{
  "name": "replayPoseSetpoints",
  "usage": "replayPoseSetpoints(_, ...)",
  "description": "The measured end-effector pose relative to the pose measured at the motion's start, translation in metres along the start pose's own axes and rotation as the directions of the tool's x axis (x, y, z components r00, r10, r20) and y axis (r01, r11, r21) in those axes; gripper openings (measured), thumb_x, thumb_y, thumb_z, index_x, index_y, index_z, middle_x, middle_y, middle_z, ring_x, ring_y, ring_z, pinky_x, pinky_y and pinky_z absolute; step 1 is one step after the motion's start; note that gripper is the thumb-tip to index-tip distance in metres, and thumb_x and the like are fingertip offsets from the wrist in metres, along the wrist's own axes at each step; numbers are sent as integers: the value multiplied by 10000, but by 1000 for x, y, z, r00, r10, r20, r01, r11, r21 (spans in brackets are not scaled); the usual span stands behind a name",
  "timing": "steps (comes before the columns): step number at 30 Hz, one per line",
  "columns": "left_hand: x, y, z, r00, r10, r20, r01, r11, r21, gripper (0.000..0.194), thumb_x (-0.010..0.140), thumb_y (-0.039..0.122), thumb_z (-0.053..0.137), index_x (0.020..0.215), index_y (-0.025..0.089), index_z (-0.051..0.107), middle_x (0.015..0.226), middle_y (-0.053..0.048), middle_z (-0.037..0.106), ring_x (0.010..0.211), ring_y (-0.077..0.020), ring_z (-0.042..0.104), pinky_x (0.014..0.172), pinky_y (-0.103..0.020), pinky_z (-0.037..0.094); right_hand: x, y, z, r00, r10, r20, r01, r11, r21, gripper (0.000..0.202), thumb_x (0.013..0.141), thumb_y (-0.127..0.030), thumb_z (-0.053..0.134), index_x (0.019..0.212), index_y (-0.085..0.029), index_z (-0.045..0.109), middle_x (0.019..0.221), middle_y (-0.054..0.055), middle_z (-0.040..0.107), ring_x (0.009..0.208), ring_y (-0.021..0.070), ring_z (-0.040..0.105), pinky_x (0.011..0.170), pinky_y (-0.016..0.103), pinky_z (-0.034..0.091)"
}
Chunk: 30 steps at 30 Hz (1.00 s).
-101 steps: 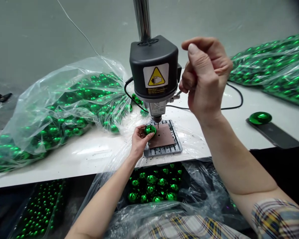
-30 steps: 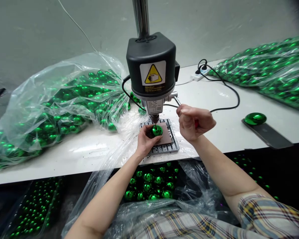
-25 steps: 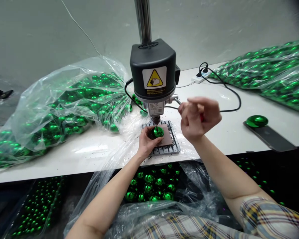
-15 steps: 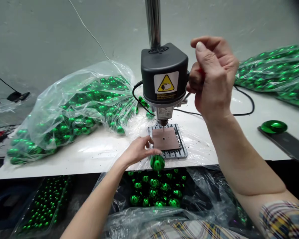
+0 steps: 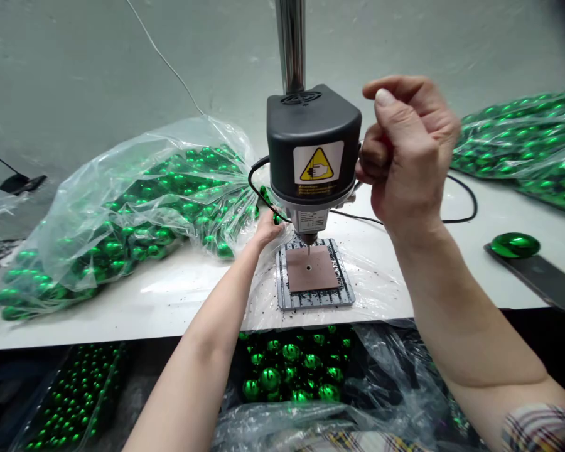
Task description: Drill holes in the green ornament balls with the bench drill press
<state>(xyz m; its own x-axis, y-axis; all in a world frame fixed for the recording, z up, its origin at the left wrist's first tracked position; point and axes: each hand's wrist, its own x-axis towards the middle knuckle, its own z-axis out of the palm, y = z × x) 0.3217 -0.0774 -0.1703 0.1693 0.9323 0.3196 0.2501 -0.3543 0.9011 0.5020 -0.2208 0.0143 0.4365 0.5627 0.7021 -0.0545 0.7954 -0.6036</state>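
Observation:
My left hand (image 5: 268, 227) reaches to the mouth of the clear bag, beside green balls (image 5: 277, 217) behind the drill; its fingers are partly hidden and their grip is unclear. My right hand (image 5: 409, 147) is raised at the right side of the black drill press head (image 5: 313, 147), fingers curled around its handle, which is mostly hidden. Below the drill bit, a brown block (image 5: 313, 269) with a small hole lies on the slotted metal base (image 5: 315, 300), with dark shavings around it.
A large clear bag of green balls (image 5: 169, 201) lies on the left of the white table (image 5: 169, 304). Another bag (image 5: 527, 138) is at the right rear. A green ball (image 5: 515, 245) rests on a phone (image 5: 541, 276). Below the table edge are containers of green balls (image 5: 292, 370).
My left hand has moved from the front of the base to behind it, by the bag. The green ball near it has dropped away among those below. My right hand stays at the drill.

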Motion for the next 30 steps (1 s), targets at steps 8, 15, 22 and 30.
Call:
replayPoseSetpoints(8, -60, 48, -61, 926, -377, -3, 299, 740, -602, 373, 793, 315, 723, 1122, 225, 572, 1128, -81, 679, 1002, -205, 683, 876, -389, 614, 2, 0, 0, 1000, 18, -11, -18, 1000, 16, 137, 824, -381, 742, 807, -259, 683, 492, -67, 320, 362, 91, 253, 287, 262, 171)
replayPoseSetpoints(15, -130, 75, -52, 835, -437, 333, 544, 572, -614, 395, 763, 345, 777, 1089, 200, 607, 1192, -130, 698, 1115, -273, 696, 1010, -475, 584, 0, -1, 1, 1000, 8, 10, -9, 998, 63, 139, 839, -374, 734, 801, -257, 668, 500, -69, 328, 375, 98, 244, 295, 276, 165)
replayPoseSetpoints(22, -147, 68, -32, 872, -431, 230, 486, 712, -507, 523, 658, 341, 861, 1102, 188, 631, 1123, -96, 720, 951, -211, 706, 849, -383, 584, -1, -9, 1, 996, 73, 44, -75, 996, 51, 112, 883, -342, 665, 801, -271, 635, 502, -75, 313, 391, 109, 242, 330, 282, 169)
replayPoseSetpoints(30, -147, 70, -14, 975, -159, 153, 174, 981, -85, 594, 634, 279, 859, 1150, 170, 586, 1080, -86, 703, 889, -180, 665, 820, -335, 540, -6, -21, 4, 990, 130, 48, -132, 991, 32, 148, 972, -265, 573, 827, -250, 600, 527, -77, 352, 417, 104, 265, 379, 283, 200)
